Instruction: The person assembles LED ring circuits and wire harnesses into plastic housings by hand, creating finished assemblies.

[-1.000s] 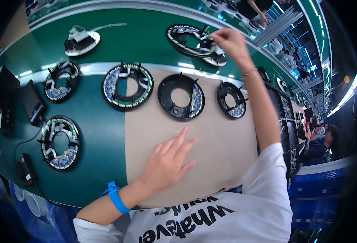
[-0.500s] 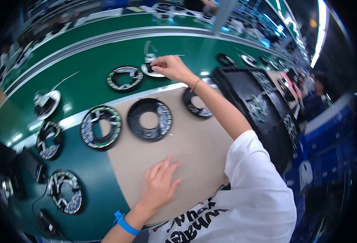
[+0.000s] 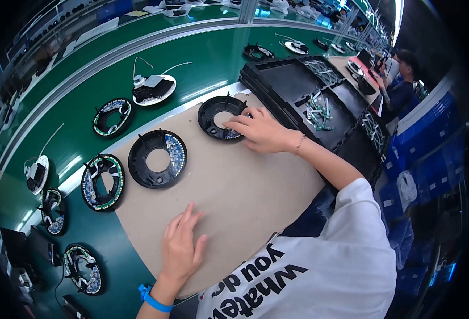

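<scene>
My right hand (image 3: 266,132) grips the right side of a black ring-shaped housing (image 3: 207,116), with fingers and thumb closed over its rim. The housing lies at the back right of a brown paper sheet (image 3: 234,181); my fingers partly hide its circuit board. My left hand (image 3: 180,250) hovers over or rests on the near part of the sheet, fingers stretched and holding nothing. Between them and farther back lies a second black ring housing (image 3: 139,164) with a blue curved circuit board on its right side. Left of it, a ring (image 3: 88,187) carries a light-dotted strip round its rim.
Black divided trays (image 3: 277,77) stand at the right, with small green circuit boards (image 3: 319,112) in them. On the green line behind sit another ring (image 3: 99,123) and a white disc assembly (image 3: 162,91) with wires. More rings lie at left. A person (image 3: 404,80) works at far right.
My right hand has left the white disc assembly at the back and come nearer, onto the right-hand black ring housing. The whole view has shifted. My left hand stays spread over the paper.
</scene>
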Motion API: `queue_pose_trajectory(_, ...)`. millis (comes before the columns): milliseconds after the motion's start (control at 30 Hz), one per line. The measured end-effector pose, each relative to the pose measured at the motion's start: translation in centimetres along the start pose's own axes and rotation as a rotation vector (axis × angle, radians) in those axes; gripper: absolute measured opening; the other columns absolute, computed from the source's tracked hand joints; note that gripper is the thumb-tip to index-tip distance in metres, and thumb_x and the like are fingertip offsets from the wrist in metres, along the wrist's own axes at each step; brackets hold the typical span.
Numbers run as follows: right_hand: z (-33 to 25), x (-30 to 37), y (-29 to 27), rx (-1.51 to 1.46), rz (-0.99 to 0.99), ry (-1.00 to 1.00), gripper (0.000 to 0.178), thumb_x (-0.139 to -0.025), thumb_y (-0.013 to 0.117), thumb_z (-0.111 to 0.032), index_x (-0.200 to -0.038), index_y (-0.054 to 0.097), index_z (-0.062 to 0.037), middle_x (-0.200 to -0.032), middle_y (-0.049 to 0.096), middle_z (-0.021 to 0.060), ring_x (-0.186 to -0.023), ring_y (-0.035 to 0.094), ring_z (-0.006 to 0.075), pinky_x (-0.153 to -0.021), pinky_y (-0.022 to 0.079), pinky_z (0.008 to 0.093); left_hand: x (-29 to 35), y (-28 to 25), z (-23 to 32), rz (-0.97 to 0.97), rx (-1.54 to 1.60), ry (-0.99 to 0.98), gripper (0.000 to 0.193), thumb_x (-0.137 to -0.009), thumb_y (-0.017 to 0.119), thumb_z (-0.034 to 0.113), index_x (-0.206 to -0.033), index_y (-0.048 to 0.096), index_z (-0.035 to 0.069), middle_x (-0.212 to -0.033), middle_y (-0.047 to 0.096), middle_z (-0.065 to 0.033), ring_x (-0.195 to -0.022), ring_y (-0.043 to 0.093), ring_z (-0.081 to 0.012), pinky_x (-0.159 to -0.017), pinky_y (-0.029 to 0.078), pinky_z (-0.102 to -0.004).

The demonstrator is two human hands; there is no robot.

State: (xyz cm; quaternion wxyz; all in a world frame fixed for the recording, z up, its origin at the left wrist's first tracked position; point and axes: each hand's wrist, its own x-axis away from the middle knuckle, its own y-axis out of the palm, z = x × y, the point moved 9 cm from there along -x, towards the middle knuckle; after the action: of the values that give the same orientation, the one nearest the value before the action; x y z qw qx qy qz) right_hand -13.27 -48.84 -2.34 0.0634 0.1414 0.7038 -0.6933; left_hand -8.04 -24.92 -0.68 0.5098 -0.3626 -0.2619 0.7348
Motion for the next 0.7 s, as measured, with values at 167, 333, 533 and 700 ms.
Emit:
queue_pose_trajectory(167, -1.3, 0.0, -0.1, 0.096, 0.056, -0.024, 0.035, -0.071, 0.062, -0.016, -0.105, 0.059, -0.011, -0.097, 0.057, 0.0043, -0.098, 0.049, 0.0251, -0.087, 0.037, 0.0397, -0.3, 0.0, 0.4, 0.012, 0.036, -0.016, 0.044, -0.074, 0.063, 0.008, -0.116, 0.053, -0.001, -0.129, 0.05, -0.0204, -0.105, 0.053, -0.0352, -0.091, 0.042, -0.0423)
queue_pose_trajectory(333, -11.6, 2.6, -3.4, -0.019, 0.024, -0.267, 0.02, -0.067, 0.06, -0.021, -0.082, 0.06, -0.0089, -0.074, 0.054, 0.0037, -0.084, 0.049, 0.0224, -0.083, 0.039, 0.0385, -0.1, -0.2, 0.5, 0.082, 0.016, 0.039, 0.069, -0.07, 0.073, 0.014, -0.129, 0.039, 0.002, -0.137, 0.036, -0.029, -0.119, 0.044, -0.0439, -0.096, 0.039, -0.0466)
queue_pose_trajectory(533, -12.9, 4.0, -6.8, -0.561, -0.074, -0.286, 0.025, -0.076, 0.064, -0.022, -0.09, 0.059, -0.0021, -0.085, 0.059, 0.0092, -0.09, 0.056, 0.0266, -0.086, 0.041, 0.0385, -0.6, 2.0, 1.6, -0.16, -0.084, 0.109, 0.071, -0.069, 0.076, 0.026, -0.129, 0.044, 0.006, -0.14, 0.03, -0.0288, -0.124, 0.036, -0.0492, -0.099, 0.035, -0.0521)
queue_pose_trajectory(700, 6.2, 7.2, -9.0, -0.193, 0.179, 0.492, 0.019, -0.079, 0.062, -0.012, -0.095, 0.059, -0.0036, -0.088, 0.061, 0.0138, -0.084, 0.06, 0.0313, -0.075, 0.048, 0.0394, -0.9, 2.1, 1.7, -0.184, -0.091, 0.04, 0.054, -0.072, 0.073, 0.026, -0.119, 0.055, 0.005, -0.142, 0.03, -0.0257, -0.126, 0.033, -0.0484, -0.101, 0.033, -0.0521)
